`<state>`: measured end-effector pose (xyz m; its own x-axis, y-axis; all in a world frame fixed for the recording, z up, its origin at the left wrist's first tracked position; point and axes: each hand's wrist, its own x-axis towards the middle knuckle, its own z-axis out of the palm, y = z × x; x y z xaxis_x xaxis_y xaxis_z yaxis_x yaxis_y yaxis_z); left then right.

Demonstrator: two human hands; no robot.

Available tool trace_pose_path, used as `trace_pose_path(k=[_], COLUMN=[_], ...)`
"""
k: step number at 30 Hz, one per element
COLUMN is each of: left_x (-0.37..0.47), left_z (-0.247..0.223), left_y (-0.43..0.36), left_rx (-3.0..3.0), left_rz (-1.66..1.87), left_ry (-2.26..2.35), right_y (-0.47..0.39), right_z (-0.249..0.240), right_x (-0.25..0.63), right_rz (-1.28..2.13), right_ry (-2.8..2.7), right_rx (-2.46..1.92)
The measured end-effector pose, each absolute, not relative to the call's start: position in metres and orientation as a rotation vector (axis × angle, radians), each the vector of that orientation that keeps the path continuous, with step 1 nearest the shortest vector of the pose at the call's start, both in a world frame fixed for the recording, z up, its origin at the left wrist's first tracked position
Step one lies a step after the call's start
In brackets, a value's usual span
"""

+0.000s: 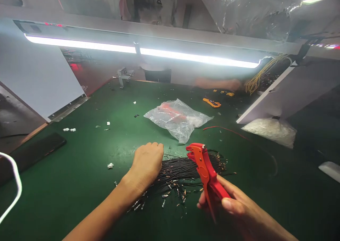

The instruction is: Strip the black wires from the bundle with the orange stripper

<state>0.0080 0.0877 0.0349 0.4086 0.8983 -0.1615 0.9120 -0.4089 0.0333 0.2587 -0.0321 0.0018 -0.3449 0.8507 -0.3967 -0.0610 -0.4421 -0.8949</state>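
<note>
My right hand (233, 202) is wrapped round the handles of a red and orange wire stripper (204, 170), its jaws pointing up and left above the wires. Below it lies a bundle of thin black wires (180, 168), with bare copper ends at the right and metal terminals at the near left. My left hand (148, 159) is closed in a fist at the left part of this bundle, knuckles up. One thin black wire shows beside the fist, towards the stripper's jaws. The fingertips are hidden, so what they grip cannot be made out.
Behind the wires lies a clear plastic bag (175, 118) with something red inside. A yellow-orange tool (211, 102) lies farther back, and a red wire (225, 128) curves right. A filled bag (273, 131) sits by the right panel. White bits (110, 166) dot the green mat.
</note>
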Motion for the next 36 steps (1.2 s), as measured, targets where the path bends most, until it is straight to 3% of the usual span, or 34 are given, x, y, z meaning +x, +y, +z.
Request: trace_pose_path(k=[21, 36], left_x=[0.002, -0.022], left_z=[0.084, 0.061], left_y=[0.077, 0.043], left_rx=[2.338, 1.135], left_rz=[0.14, 0.481], left_ry=[1.487, 0.963], right_y=[0.024, 0.038], right_z=[-0.021, -0.02], right_x=[0.214, 0.208], right_rz=[1.867, 1.765], right_ry=[-0.862, -0.892], right_rx=[-0.948, -0.914])
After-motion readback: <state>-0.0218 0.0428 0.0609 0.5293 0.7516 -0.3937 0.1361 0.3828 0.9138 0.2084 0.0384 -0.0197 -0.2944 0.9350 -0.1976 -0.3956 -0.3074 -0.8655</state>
